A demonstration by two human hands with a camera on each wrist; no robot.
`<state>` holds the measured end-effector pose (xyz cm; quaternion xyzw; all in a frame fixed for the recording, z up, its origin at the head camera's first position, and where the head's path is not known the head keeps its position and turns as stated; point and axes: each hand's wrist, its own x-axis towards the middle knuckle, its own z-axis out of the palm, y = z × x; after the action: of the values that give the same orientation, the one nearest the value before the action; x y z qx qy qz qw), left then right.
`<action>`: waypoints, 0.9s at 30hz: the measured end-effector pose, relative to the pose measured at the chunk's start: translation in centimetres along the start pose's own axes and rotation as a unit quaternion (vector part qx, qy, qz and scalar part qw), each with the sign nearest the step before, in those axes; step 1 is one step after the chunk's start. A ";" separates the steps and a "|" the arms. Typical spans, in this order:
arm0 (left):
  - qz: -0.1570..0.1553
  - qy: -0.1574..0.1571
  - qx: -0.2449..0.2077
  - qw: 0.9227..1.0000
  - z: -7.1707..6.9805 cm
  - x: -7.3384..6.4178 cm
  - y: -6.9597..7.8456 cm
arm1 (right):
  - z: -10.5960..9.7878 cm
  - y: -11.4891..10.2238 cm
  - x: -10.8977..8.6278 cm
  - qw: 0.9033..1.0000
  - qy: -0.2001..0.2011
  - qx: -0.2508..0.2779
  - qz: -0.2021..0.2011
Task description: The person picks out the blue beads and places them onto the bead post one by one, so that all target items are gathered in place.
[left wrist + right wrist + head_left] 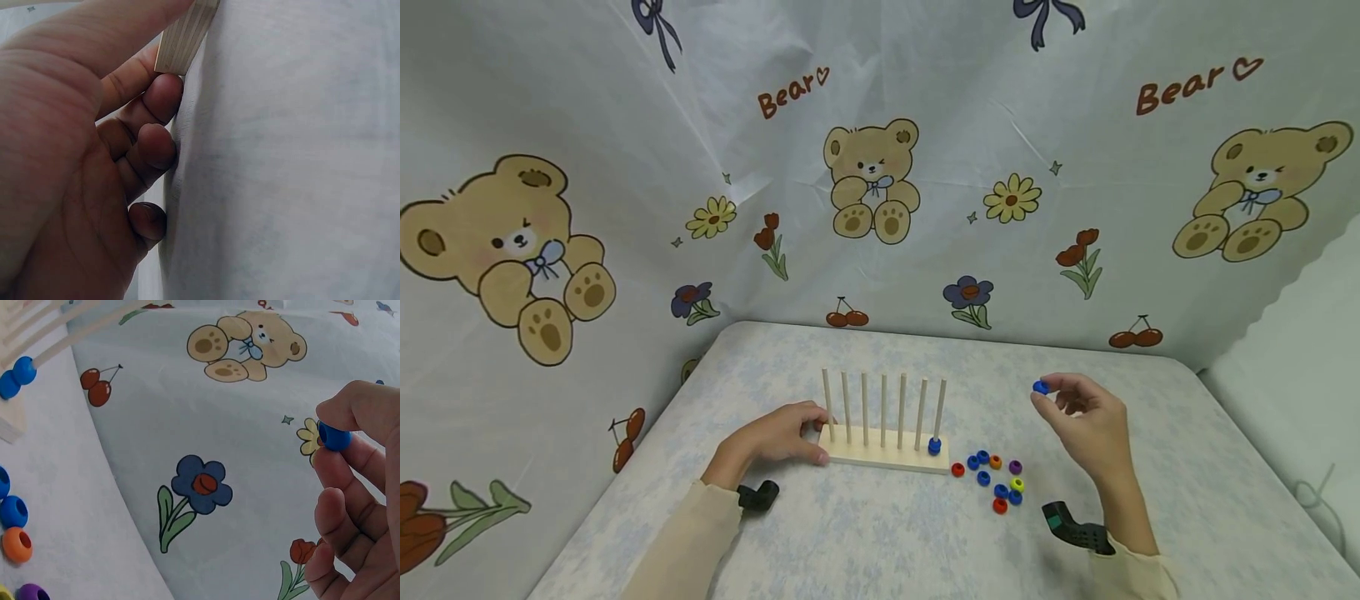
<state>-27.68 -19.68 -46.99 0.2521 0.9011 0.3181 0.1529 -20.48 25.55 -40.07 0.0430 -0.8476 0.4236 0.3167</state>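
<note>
A wooden peg rack (880, 454) with a row of upright pegs stands on the table. Around its left end, my left hand (784, 432) grips the base, thumb at the front and fingers behind; the base's end (186, 40) shows between them in the left wrist view. Two blue beads (24, 370) are stacked low on the rightmost peg. My right hand (1086, 417) is raised to the right of the rack and pinches a blue bead (334, 436) between thumb and index finger.
Loose beads lie right of the rack: several blue ones (983, 478), an orange bead (996, 462), a purple bead (1015, 467), a yellow bead (1017, 483) and two red ones (1000, 506). A bear-printed curtain (925, 275) hangs behind the table (880, 542).
</note>
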 end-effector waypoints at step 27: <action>-0.008 0.004 0.003 1.000 0.0 -0.1 0.3 | 3.5 -4.9 0.4 0.993 0.018 0.119 0.003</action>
<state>-27.51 -19.53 -46.83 0.2442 0.9047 0.3151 0.1507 -20.90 19.94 -37.95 0.0705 -0.7854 0.5231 0.3234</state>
